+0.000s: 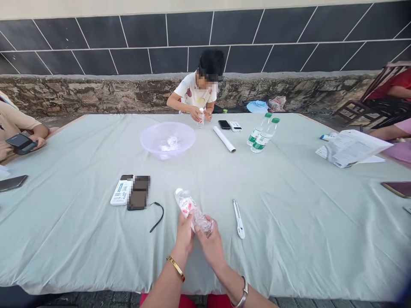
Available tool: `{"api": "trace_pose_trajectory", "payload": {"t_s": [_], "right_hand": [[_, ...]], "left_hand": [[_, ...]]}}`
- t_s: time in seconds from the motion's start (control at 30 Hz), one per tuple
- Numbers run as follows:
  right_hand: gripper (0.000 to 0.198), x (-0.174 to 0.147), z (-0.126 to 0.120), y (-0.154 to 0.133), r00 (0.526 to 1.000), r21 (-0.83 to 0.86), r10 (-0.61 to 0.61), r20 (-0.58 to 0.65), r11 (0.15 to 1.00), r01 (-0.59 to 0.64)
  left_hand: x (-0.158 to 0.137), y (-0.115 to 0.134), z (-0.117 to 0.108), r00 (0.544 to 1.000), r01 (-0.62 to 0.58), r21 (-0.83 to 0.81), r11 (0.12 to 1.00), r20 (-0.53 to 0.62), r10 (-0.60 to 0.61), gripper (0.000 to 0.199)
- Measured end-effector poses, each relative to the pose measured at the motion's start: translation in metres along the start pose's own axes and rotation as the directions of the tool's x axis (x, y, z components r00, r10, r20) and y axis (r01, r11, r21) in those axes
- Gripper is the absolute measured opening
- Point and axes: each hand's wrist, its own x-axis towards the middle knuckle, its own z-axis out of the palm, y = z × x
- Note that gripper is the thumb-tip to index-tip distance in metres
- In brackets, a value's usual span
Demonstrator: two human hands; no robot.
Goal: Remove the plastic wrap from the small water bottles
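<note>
A clear plastic bottle (201,219) with a white cap and a pink-and-white label lies tilted between my hands, its cap pointing away and to the left. My left hand (185,229) is closed around its middle, beside the label. At the bottle's base, my right hand (209,244) grips with the thumb on top. Just right of my hands a white utility knife (239,219) rests on the cloth. To the left are a white power bank (122,191) and a dark phone (138,201), with a black wrist strap (158,217) near them.
A pale purple basin (149,143) holds crumpled white material. Beyond it a person (197,92) handles a small bottle (201,119). A white paper roll (224,140), two green-capped water bottles (261,139) and a paper packet (351,147) stand or lie farther off on the tablecloth (289,205). Others sit at both sides.
</note>
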Motion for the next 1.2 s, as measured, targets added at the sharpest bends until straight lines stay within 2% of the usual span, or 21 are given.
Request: {"api": "trace_pose_trajectory", "payload": {"t_s": [0.07,0.13,0.17,0.2,0.23,0.27,0.37,0.43,0.53,0.6,0.67,0.73,0.77,0.83,0.93,1.0,1.07,1.1,1.13,1.17,1.2], "right_hand": [[0.051,-0.007,-0.021,-0.004,0.981,-0.146,-0.036,0.189,0.987,0.064],[0.045,0.005,-0.05,-0.009,0.963,-0.323,-0.083,0.256,0.932,0.167],[0.042,0.016,-0.066,-0.011,0.975,-0.423,-0.118,0.188,0.886,0.188],[0.043,0.03,-0.082,-0.011,0.988,-0.524,-0.143,0.063,0.837,0.155],[0.047,0.043,-0.097,-0.011,0.989,-0.624,-0.145,-0.041,0.777,0.088],[0.052,0.056,-0.109,-0.009,0.99,-0.703,-0.105,-0.092,0.711,0.011],[0.054,0.079,-0.125,-0.003,0.994,-0.815,0.061,-0.093,0.569,-0.111],[0.045,0.082,-0.119,-0.003,0.992,-0.787,0.123,-0.037,0.608,-0.105],[0.04,0.08,-0.095,-0.017,0.989,-0.655,0.127,0.074,0.754,-0.048],[0.04,0.081,-0.076,-0.035,0.971,-0.502,0.162,0.176,0.863,-0.053],[0.04,0.084,-0.061,-0.055,0.929,-0.295,0.233,0.289,0.944,-0.145],[0.038,0.083,-0.052,-0.071,0.886,-0.145,0.284,0.368,0.958,-0.247],[0.037,0.079,-0.052,-0.077,0.873,-0.131,0.294,0.388,0.956,-0.264],[0.036,0.063,-0.058,-0.082,0.856,-0.169,0.295,0.424,0.955,-0.245],[0.04,0.027,-0.088,-0.079,0.8,-0.265,0.293,0.524,0.948,-0.174],[0.041,0.007,-0.114,-0.074,0.714,-0.306,0.321,0.622,0.939,-0.155],[0.041,-0.002,-0.136,-0.068,0.54,-0.339,0.361,0.76,0.93,-0.144],[0.041,-0.001,-0.143,-0.064,0.472,-0.345,0.37,0.8,0.928,-0.142],[0.042,0.003,-0.147,-0.06,0.45,-0.341,0.367,0.814,0.929,-0.142],[0.043,0.009,-0.146,-0.055,0.496,-0.33,0.354,0.793,0.934,-0.14],[0.043,0.016,-0.142,-0.049,0.603,-0.32,0.328,0.727,0.939,-0.125]], "left_hand": [[-0.003,-0.002,0.001,0.999,-0.013,-0.014,1.0,-0.042,0.013,0.051],[-0.005,-0.004,0.001,0.998,-0.014,-0.02,1.0,-0.064,0.013,0.048],[-0.007,-0.005,0.0,0.998,-0.012,-0.004,1.0,-0.06,0.012,0.048],[-0.008,-0.006,0.0,0.999,-0.013,0.026,1.0,-0.051,0.014,0.049],[-0.01,-0.007,-0.001,0.999,-0.019,0.063,0.998,-0.039,0.021,0.049],[-0.012,-0.009,-0.001,0.999,-0.031,0.104,0.994,-0.026,0.033,0.049],[-0.017,-0.016,-0.002,0.995,-0.103,0.227,0.968,0.022,0.101,0.05],[-0.018,-0.02,-0.002,0.989,-0.147,0.291,0.946,0.044,0.14,0.053],[-0.018,-0.022,-0.003,0.986,-0.167,0.333,0.928,0.056,0.157,0.057],[-0.019,-0.021,-0.003,0.987,-0.163,0.33,0.93,0.055,0.153,0.057],[-0.019,-0.019,-0.002,0.989,-0.146,0.316,0.938,0.038,0.141,0.057],[-0.02,-0.016,0.0,0.992,-0.124,0.296,0.947,0.019,0.124,0.057],[-0.021,-0.015,0.001,0.993,-0.119,0.287,0.951,0.011,0.121,0.056],[-0.021,-0.014,0.002,0.992,-0.124,0.276,0.953,0.007,0.127,0.055],[-0.019,-0.014,0.002,0.992,-0.119,0.251,0.961,-0.001,0.123,0.053],[-0.016,-0.014,0.001,0.995,-0.088,0.208,0.974,-0.033,0.097,0.05],[-0.014,-0.014,-0.002,0.996,-0.05,0.16,0.986,-0.068,0.062,0.046],[-0.013,-0.014,-0.003,0.996,-0.036,0.14,0.989,-0.081,0.048,0.045],[-0.013,-0.014,-0.004,0.995,-0.027,0.121,0.992,-0.091,0.038,0.044],[-0.013,-0.014,-0.005,0.995,-0.02,0.104,0.994,-0.099,0.03,0.043],[-0.013,-0.014,-0.006,0.994,-0.014,0.088,0.996,-0.108,0.023,0.043]]}}
